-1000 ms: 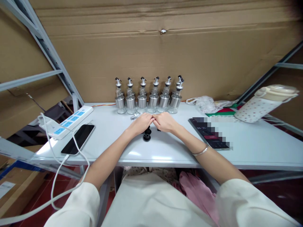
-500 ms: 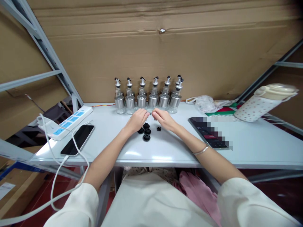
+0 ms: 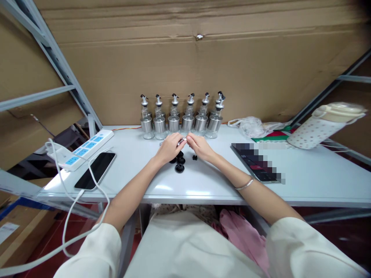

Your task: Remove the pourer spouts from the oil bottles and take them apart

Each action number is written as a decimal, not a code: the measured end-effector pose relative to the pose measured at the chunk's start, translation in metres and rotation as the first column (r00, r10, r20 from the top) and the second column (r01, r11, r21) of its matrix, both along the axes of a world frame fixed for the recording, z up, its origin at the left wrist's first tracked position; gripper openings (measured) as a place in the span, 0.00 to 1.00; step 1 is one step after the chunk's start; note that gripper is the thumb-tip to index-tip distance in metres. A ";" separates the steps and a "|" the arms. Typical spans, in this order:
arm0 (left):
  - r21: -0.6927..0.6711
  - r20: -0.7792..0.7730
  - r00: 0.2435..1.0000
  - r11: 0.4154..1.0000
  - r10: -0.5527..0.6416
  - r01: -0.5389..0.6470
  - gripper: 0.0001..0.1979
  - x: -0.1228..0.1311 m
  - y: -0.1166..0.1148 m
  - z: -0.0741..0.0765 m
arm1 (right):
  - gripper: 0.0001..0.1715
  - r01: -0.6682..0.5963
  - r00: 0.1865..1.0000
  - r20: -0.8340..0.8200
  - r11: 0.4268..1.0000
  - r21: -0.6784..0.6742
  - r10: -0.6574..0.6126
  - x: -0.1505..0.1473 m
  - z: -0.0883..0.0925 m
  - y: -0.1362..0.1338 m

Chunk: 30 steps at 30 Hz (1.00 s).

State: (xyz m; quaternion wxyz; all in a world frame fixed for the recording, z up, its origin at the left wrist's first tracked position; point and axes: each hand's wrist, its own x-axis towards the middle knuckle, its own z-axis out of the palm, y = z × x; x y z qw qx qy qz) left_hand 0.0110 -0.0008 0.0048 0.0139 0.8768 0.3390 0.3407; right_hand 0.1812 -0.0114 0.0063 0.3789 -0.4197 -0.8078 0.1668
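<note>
Thumb and fingers of my left hand (image 3: 170, 147) are closed on a small silver piece (image 3: 181, 141), most of it hidden in the grip. From the other side my right hand (image 3: 200, 146) pinches at the end of the same piece, its fingertips almost touching the left ones. Black round stoppers (image 3: 179, 168) lie on the table under and in front of my left hand, some partly covered. Below my right hand are tiny black parts (image 3: 194, 157). Just behind both hands, glass bottles with steel sleeves (image 3: 174, 124) and silver pour spouts (image 3: 190, 99) stand in rows.
To the left on the white table (image 3: 162, 195) are a power strip (image 3: 87, 150) and a phone (image 3: 95, 172) with white cables. A second phone (image 3: 255, 164), a plastic bag (image 3: 251, 126) and a tilted dotted tumbler (image 3: 315, 129) lie at right. Cardboard (image 3: 185, 65) walls the back.
My left fingers have shifted slightly, and more of the silver piece shows between the hands. Both hands stay at the same spot in front of the bottles.
</note>
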 end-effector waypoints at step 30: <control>0.244 -0.037 0.987 0.959 0.157 -0.143 0.08 -0.018 0.009 0.003 | 0.11 0.122 0.991 0.001 0.889 -0.442 -0.136 0.016 0.013 0.008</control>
